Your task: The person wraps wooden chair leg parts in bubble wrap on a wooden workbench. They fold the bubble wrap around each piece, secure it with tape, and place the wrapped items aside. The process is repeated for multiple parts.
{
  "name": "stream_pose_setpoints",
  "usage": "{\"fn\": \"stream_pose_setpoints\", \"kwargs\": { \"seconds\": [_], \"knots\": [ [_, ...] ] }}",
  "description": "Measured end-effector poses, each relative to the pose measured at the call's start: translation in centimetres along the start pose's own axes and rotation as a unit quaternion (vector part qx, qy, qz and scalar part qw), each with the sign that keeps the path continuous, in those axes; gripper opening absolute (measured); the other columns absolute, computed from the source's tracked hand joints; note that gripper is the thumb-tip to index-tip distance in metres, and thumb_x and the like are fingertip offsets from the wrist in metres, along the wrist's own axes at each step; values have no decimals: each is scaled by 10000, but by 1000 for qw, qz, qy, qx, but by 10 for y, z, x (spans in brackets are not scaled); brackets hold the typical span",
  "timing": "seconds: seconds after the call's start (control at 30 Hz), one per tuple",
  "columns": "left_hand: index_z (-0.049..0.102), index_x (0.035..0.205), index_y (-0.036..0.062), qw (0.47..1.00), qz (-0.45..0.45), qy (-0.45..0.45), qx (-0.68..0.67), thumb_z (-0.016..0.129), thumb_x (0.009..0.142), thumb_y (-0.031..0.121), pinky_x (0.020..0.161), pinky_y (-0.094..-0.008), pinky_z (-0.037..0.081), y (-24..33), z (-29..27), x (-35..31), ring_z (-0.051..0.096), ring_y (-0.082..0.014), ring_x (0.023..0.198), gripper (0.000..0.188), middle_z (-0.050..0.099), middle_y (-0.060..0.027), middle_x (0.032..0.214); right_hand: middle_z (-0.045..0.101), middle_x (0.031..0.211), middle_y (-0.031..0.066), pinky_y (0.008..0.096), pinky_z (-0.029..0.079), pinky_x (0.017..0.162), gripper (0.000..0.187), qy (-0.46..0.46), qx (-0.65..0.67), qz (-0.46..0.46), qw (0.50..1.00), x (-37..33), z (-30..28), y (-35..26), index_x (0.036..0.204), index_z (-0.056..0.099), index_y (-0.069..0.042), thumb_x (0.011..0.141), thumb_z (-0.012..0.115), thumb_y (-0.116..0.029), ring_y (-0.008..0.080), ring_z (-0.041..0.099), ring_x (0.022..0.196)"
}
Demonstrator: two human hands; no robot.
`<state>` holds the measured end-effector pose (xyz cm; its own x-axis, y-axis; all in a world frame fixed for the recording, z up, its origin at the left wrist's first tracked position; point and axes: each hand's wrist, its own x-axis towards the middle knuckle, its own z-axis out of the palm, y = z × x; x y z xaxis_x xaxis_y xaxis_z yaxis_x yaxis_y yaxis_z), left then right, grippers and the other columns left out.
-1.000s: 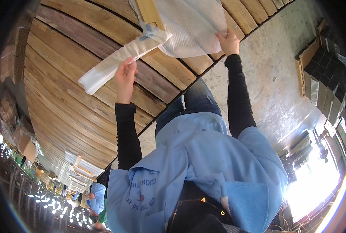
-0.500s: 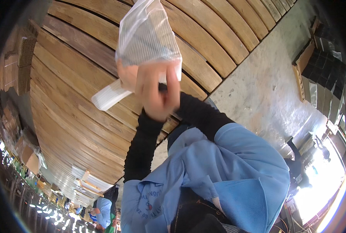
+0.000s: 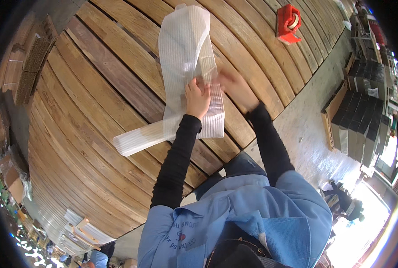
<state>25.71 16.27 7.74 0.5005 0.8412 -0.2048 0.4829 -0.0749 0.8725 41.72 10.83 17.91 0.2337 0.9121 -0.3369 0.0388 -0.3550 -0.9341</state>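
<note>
A white, translucent, finely ribbed foam sheet (image 3: 176, 53) lies partly folded over on the slatted wooden table. A long narrow strip of the same white ribbed material (image 3: 138, 139) sticks out from it toward the left. My left hand (image 3: 198, 100) rests on the middle of the sheet, its fingers apart and pressing down beside a fold. At the sheet's right edge is my right hand (image 3: 237, 87), smeared by motion; its fingers cannot be made out. Whatever may lie inside the folds is hidden.
A red tape dispenser (image 3: 289, 24) with a roll of tape stands at the table's far right. Beyond the right edge are stacked dark-topped boxes (image 3: 357, 114) on the floor. Stacked brown cardboard (image 3: 29, 58) stands at the left. A person (image 3: 348, 205) is at the lower right.
The sheet has come down from my raised hands and now lies spread on the table. My hands have parted, the right moving to the right. The tape dispenser has come into view.
</note>
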Motion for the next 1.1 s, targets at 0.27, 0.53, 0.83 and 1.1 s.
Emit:
{"fn": "stream_pose_setpoints", "kwargs": {
  "seconds": [0.27, 0.53, 0.83, 1.1],
  "knots": [
    [339, 1546, 16, 950, 37, 151, 272, 676, 917, 466, 1163, -693, 195, 74, 26, -38, 350, -426, 1466, 844, 387, -239, 1569, 515, 1318, 366, 489, 456, 1050, 846, 275, -213, -49, 936, 234, -13, 52, 1384, 421, 121, 935, 659, -556, 444, 532, 1254],
    [229, 1598, -14, 949, -38, 96, 299, 650, 929, 537, 1204, -686, 106, 64, 52, -49, 225, -428, 1540, 963, 281, -266, 1635, 510, 1376, 341, 516, 444, 1068, 775, 121, -358, -80, 922, 320, -20, 10, 1425, 378, 109, 975, 609, -478, 492, 479, 1318],
    [269, 1563, -67, 977, -146, 143, 64, 541, 1029, 418, 1191, -684, 157, 63, 51, -10, 243, -469, 1519, 771, 376, -331, 1553, 524, 1168, 218, 442, 466, 931, 249, 312, -5, -133, 941, 218, -24, 36, 1124, 494, 40, 1037, 551, -187, 334, 556, 1052],
    [331, 1602, 94, 945, -265, -15, 191, 314, 1076, 552, 1196, -677, 179, 44, 10, -4, 324, -469, 1488, 697, 369, -126, 1642, 513, 1287, 188, 382, 452, 1027, 396, 256, -30, 4, 966, 69, 14, 71, 1324, 489, 50, 1060, 569, -235, 253, 546, 1170]
  ]
}}
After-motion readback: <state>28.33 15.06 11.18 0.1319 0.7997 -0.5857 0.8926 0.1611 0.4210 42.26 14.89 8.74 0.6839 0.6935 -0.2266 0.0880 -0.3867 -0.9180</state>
